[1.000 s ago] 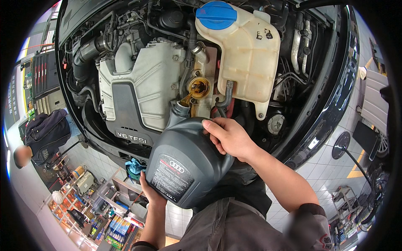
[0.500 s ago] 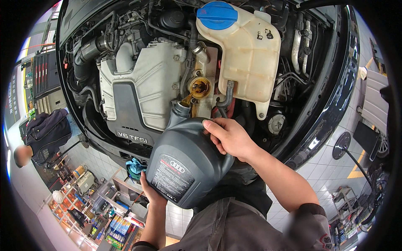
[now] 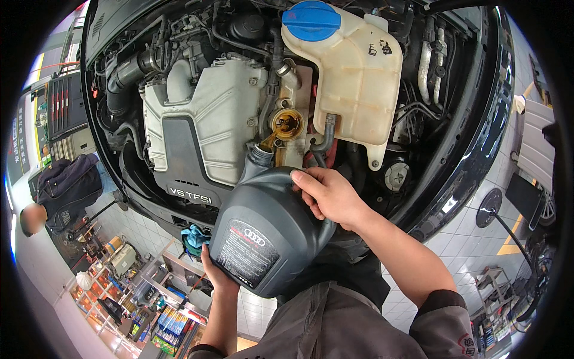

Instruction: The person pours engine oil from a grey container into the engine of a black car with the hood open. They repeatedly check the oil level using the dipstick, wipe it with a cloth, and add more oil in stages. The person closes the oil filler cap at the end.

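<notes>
A dark grey oil jug (image 3: 263, 230) is tilted over the front of a car's engine bay. Golden oil (image 3: 270, 142) runs from its ribbed neck (image 3: 258, 157) into the round oil filler opening (image 3: 287, 124), which glistens with oil inside. My right hand (image 3: 327, 197) is closed around the jug's handle at its upper right. Under the jug's lower left side, my left hand (image 3: 219, 276) supports the base, thumb up along the edge; its other fingers are hidden beneath. To the left of the filler lies a silver engine cover (image 3: 224, 113).
A cream coolant tank (image 3: 359, 84) with a blue cap (image 3: 311, 21) stands right of the filler, with a black hose (image 3: 327, 134) below it. A teal cloth (image 3: 195, 238) lies near the front edge. Another person (image 3: 66, 188) is at far left, near a cluttered tool cart (image 3: 170, 323).
Hardly anything differs: oil keeps flowing from the jug into the filler, and both hands hold the same places. The view has shifted very slightly.
</notes>
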Demonstrator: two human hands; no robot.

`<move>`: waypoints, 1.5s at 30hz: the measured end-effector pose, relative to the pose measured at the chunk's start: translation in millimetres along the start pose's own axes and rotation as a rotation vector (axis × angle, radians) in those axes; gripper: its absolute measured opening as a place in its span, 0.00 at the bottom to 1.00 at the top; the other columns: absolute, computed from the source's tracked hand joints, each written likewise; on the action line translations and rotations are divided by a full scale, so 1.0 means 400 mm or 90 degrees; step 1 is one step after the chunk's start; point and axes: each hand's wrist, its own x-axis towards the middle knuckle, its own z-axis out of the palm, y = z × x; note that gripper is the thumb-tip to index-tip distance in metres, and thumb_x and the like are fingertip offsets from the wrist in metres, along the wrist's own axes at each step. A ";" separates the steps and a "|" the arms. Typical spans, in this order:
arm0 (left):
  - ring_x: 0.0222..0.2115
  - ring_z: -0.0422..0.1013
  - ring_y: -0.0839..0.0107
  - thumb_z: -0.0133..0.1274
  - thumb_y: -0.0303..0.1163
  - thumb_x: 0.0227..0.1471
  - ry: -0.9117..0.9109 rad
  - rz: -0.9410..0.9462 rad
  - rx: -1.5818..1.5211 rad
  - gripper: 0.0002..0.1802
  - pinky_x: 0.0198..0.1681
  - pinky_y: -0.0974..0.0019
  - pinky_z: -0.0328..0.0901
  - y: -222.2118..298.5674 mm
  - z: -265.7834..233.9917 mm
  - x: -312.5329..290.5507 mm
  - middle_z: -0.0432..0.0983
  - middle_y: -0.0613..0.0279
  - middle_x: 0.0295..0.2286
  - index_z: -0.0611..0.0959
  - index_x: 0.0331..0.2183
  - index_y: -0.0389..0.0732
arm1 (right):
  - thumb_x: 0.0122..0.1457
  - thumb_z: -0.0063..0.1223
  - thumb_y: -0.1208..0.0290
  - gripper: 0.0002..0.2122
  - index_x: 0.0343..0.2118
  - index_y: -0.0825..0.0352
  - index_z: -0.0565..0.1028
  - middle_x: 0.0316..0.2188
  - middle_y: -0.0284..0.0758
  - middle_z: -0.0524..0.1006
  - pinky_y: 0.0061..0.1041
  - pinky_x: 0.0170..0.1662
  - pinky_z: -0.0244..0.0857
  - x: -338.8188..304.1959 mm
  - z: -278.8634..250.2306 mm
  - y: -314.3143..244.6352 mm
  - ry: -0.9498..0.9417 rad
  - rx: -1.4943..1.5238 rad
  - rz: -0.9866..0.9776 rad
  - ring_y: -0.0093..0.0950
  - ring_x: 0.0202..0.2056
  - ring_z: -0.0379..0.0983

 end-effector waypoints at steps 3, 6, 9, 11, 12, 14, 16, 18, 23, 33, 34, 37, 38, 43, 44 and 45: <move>0.47 0.75 0.58 0.43 0.62 0.61 -0.003 0.001 0.000 0.37 0.53 0.56 0.68 0.002 0.002 -0.001 0.78 0.54 0.48 0.77 0.53 0.37 | 0.69 0.49 0.50 0.24 0.35 0.74 0.75 0.17 0.27 0.67 0.21 0.20 0.56 -0.001 0.003 0.000 0.000 -0.003 0.000 0.17 0.15 0.62; 0.47 0.75 0.59 0.43 0.62 0.61 -0.005 -0.002 -0.003 0.37 0.53 0.56 0.68 0.003 0.001 -0.001 0.78 0.54 0.47 0.77 0.53 0.37 | 0.69 0.49 0.50 0.23 0.33 0.72 0.74 0.17 0.28 0.68 0.21 0.20 0.57 0.001 0.002 0.001 -0.001 0.003 -0.001 0.18 0.15 0.63; 0.47 0.75 0.59 0.43 0.62 0.61 0.005 -0.004 0.006 0.37 0.53 0.56 0.68 0.004 0.001 -0.002 0.78 0.54 0.47 0.77 0.53 0.37 | 0.68 0.51 0.49 0.23 0.29 0.68 0.72 0.17 0.29 0.68 0.22 0.20 0.59 0.003 -0.001 0.004 -0.003 0.002 -0.005 0.19 0.16 0.65; 0.46 0.75 0.59 0.42 0.62 0.61 0.006 -0.004 0.008 0.37 0.53 0.56 0.69 0.005 0.002 -0.003 0.79 0.54 0.47 0.77 0.53 0.37 | 0.68 0.50 0.49 0.23 0.28 0.68 0.72 0.17 0.29 0.68 0.22 0.20 0.59 0.004 -0.002 0.005 -0.002 -0.008 -0.006 0.19 0.16 0.65; 0.46 0.75 0.59 0.42 0.61 0.62 0.003 -0.005 0.005 0.37 0.53 0.56 0.69 0.005 0.003 -0.003 0.79 0.54 0.47 0.77 0.53 0.37 | 0.68 0.50 0.49 0.23 0.28 0.68 0.72 0.17 0.29 0.68 0.22 0.20 0.59 0.005 -0.002 0.006 -0.003 -0.005 -0.008 0.19 0.16 0.65; 0.46 0.75 0.59 0.42 0.61 0.62 0.001 -0.005 0.001 0.37 0.53 0.56 0.69 0.005 0.005 -0.004 0.79 0.54 0.47 0.77 0.53 0.37 | 0.68 0.50 0.49 0.23 0.28 0.68 0.72 0.17 0.29 0.68 0.22 0.20 0.59 0.005 -0.001 0.006 0.003 -0.009 -0.001 0.19 0.16 0.65; 0.46 0.76 0.59 0.42 0.61 0.62 -0.007 -0.002 -0.005 0.37 0.53 0.56 0.69 0.005 0.006 -0.004 0.79 0.54 0.47 0.77 0.53 0.37 | 0.68 0.51 0.49 0.23 0.28 0.68 0.72 0.17 0.29 0.68 0.22 0.20 0.59 0.005 -0.001 0.007 0.000 -0.002 -0.004 0.19 0.16 0.65; 0.46 0.76 0.59 0.42 0.61 0.62 -0.012 -0.001 -0.005 0.37 0.53 0.56 0.69 0.005 0.007 -0.004 0.79 0.53 0.47 0.77 0.53 0.37 | 0.68 0.51 0.49 0.23 0.29 0.68 0.73 0.17 0.29 0.68 0.22 0.20 0.59 0.005 -0.001 0.007 0.001 -0.001 -0.003 0.19 0.16 0.65; 0.46 0.76 0.58 0.41 0.61 0.62 -0.008 0.000 -0.013 0.37 0.52 0.56 0.70 0.005 0.009 -0.003 0.79 0.53 0.46 0.77 0.53 0.36 | 0.68 0.51 0.49 0.23 0.29 0.69 0.73 0.17 0.28 0.68 0.22 0.20 0.59 0.006 -0.001 0.007 0.008 -0.002 0.004 0.19 0.16 0.65; 0.46 0.75 0.58 0.42 0.60 0.63 0.000 -0.007 -0.018 0.36 0.53 0.56 0.69 0.001 0.002 0.006 0.78 0.53 0.46 0.77 0.53 0.37 | 0.68 0.52 0.49 0.22 0.29 0.69 0.73 0.17 0.28 0.68 0.22 0.20 0.59 0.001 -0.005 -0.004 0.005 0.002 0.006 0.19 0.16 0.64; 0.46 0.75 0.58 0.42 0.60 0.63 -0.003 -0.008 -0.020 0.36 0.53 0.56 0.69 0.000 0.000 0.007 0.78 0.54 0.47 0.77 0.53 0.37 | 0.68 0.52 0.49 0.22 0.29 0.69 0.73 0.17 0.28 0.68 0.22 0.20 0.59 0.001 -0.005 -0.005 0.005 -0.001 0.007 0.19 0.16 0.64; 0.46 0.75 0.58 0.42 0.60 0.63 -0.016 -0.001 -0.018 0.36 0.53 0.56 0.69 -0.001 -0.002 0.009 0.78 0.54 0.47 0.77 0.53 0.37 | 0.68 0.52 0.49 0.22 0.29 0.68 0.73 0.17 0.28 0.68 0.22 0.20 0.59 0.000 -0.005 -0.007 0.008 -0.006 0.008 0.19 0.16 0.65; 0.46 0.75 0.58 0.42 0.60 0.62 -0.022 -0.001 -0.019 0.36 0.53 0.56 0.69 -0.001 -0.001 0.008 0.78 0.54 0.47 0.77 0.53 0.37 | 0.68 0.52 0.49 0.22 0.29 0.68 0.73 0.17 0.28 0.68 0.22 0.20 0.59 -0.001 -0.006 -0.008 0.010 -0.007 0.008 0.19 0.16 0.65; 0.47 0.75 0.58 0.43 0.62 0.62 -0.015 -0.011 -0.013 0.37 0.53 0.56 0.68 0.000 0.008 0.007 0.78 0.54 0.47 0.77 0.54 0.37 | 0.68 0.52 0.49 0.23 0.29 0.68 0.73 0.17 0.28 0.68 0.22 0.21 0.59 -0.002 -0.010 -0.013 0.009 -0.010 -0.004 0.19 0.16 0.65; 0.47 0.75 0.58 0.43 0.62 0.62 -0.017 -0.009 -0.012 0.37 0.54 0.56 0.68 0.000 0.009 0.008 0.78 0.54 0.47 0.77 0.54 0.37 | 0.67 0.52 0.49 0.23 0.29 0.68 0.73 0.17 0.28 0.68 0.22 0.21 0.59 -0.002 -0.011 -0.014 0.013 -0.015 0.002 0.19 0.16 0.65; 0.47 0.75 0.58 0.43 0.62 0.61 -0.018 -0.007 -0.009 0.38 0.54 0.56 0.68 0.000 0.011 0.009 0.78 0.54 0.47 0.77 0.54 0.37 | 0.67 0.52 0.49 0.23 0.29 0.68 0.73 0.17 0.28 0.68 0.23 0.21 0.59 -0.003 -0.012 -0.015 0.010 -0.009 -0.007 0.19 0.16 0.65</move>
